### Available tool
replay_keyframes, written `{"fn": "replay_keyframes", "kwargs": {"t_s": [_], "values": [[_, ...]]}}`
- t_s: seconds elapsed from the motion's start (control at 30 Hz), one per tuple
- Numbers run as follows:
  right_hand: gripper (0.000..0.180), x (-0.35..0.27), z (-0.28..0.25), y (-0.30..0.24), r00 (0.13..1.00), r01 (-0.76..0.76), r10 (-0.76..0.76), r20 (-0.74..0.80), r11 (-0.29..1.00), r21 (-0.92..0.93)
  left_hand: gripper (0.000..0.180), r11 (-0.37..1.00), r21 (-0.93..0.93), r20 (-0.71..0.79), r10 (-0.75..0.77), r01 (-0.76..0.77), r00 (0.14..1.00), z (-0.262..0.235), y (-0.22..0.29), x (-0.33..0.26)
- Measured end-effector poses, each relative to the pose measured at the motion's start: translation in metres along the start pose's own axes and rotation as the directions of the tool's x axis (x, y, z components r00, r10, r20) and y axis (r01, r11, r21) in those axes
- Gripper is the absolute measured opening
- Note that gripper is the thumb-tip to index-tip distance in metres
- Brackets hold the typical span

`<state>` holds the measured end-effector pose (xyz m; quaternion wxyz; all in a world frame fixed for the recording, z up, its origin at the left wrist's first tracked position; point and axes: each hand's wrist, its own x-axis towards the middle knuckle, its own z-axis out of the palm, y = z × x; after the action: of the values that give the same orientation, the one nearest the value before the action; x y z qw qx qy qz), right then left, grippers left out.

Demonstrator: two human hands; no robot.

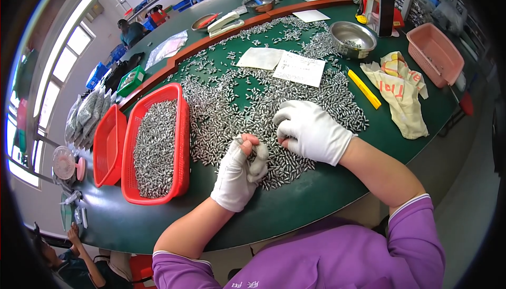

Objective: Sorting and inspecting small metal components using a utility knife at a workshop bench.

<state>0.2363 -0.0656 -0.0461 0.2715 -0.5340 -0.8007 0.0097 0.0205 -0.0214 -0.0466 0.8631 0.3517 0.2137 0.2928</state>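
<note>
Hundreds of small metal pins point(274, 91) cover the green tabletop point(316, 189) toward its near edge, where the gloved left hand point(240, 170) pinches some while the right hand point(311, 131), curled, rakes more, seemingly sorting into the red basket point(182, 131).

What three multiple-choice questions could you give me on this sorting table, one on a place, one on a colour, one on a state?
1. Where is the red basket full of small metal pieces?
A. At the person's left
B. At the person's right
C. On the floor

2. What colour is the table top?
A. White
B. Dark green
C. Yellow

3. How is the left hand?
A. Flat and open
B. Closed on metal pieces
C. Off the table

A: it lies left of both hands.
B: green shows between the pieces.
B: fingers curl in a grip.
</note>
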Motion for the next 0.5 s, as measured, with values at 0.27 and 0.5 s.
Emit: {"fn": "replay_keyframes", "kwargs": {"t_s": [0.27, 0.5], "values": [[0.016, -0.001, -0.004, -0.003, 0.999, 0.037, -0.037, -0.009, 0.999, 0.01, 0.022, 1.0, 0.017, -0.005, -0.017, 0.017, 1.0, 0.002, 0.001, 0.0], [0.016, 0.008, -0.01, -0.01, 0.976, 0.071, -0.026, -0.215, 0.977, 0.203, 0.022, 0.994, 0.071, 0.096, -0.088, 0.082, 0.991, 0.001, 0.001, 0.0]]}}
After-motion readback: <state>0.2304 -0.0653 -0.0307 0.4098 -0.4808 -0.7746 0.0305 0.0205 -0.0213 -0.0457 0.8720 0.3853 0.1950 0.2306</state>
